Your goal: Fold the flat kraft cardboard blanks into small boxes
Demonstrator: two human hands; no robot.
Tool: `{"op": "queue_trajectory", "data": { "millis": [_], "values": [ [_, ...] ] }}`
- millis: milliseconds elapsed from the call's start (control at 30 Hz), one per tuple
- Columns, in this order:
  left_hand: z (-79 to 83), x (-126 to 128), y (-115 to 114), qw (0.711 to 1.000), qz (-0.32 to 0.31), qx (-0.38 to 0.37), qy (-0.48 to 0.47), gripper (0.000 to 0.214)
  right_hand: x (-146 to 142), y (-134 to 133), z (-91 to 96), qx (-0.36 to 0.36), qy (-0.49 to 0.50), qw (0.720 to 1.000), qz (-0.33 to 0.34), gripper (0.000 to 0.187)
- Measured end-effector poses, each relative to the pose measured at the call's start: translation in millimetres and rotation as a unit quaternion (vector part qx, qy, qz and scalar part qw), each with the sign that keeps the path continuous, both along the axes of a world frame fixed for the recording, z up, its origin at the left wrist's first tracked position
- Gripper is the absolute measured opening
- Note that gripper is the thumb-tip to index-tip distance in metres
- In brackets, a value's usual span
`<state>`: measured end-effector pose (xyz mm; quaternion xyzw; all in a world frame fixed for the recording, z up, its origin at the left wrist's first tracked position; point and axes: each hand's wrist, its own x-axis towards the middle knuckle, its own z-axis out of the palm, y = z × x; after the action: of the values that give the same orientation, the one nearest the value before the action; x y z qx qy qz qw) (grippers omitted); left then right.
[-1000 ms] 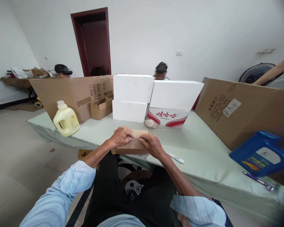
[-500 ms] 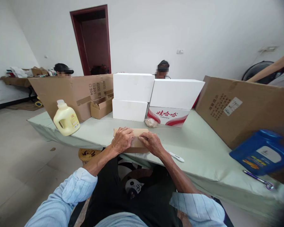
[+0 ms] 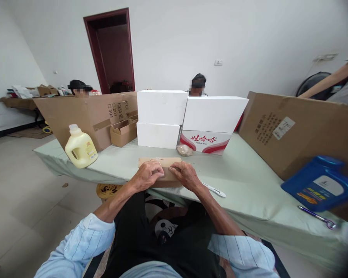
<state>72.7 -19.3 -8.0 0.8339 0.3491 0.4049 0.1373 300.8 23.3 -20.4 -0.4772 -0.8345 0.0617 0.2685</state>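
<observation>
A small brown cardboard box lies at the table's front edge, right before me. My left hand is on its left part, fingers curled and thumb and fingertips pressed together at the cardboard. On the right part, my right hand pinches at the box's upper face, its fingertips close to those of the left. What lies under the fingertips is hidden. A slim white tool rests beside my right wrist, partly covered by it.
White boxes are stacked behind, with a clear plastic bundle at their foot. A yellow jug and an open small carton stand left. Right are a large carton, a blue bottle and a purple-handled tool.
My left hand has turned and lowered slightly on the box, its fingers curling closer together. The right hand and the box stay almost in place. The view has shifted slightly.
</observation>
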Motion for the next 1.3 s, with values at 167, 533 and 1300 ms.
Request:
{"op": "queue_trajectory", "data": {
  "millis": [167,533,1300],
  "values": [
    [17.8,-7,0,0.986,0.015,-0.148,-0.078,0.015,1,-2,-1.3,0.001,0.018,1.000,0.013,0.020],
    [26.2,-22,22,0.953,0.040,-0.249,-0.165,0.033,10,-18,-22.5,0.069,0.040,0.995,0.058,0.024],
    [15.1,-12,59,0.972,0.079,-0.222,-0.008,0.021,13,-42,-21.3,0.080,0.051,0.991,0.098,0.019]
  ]
}}
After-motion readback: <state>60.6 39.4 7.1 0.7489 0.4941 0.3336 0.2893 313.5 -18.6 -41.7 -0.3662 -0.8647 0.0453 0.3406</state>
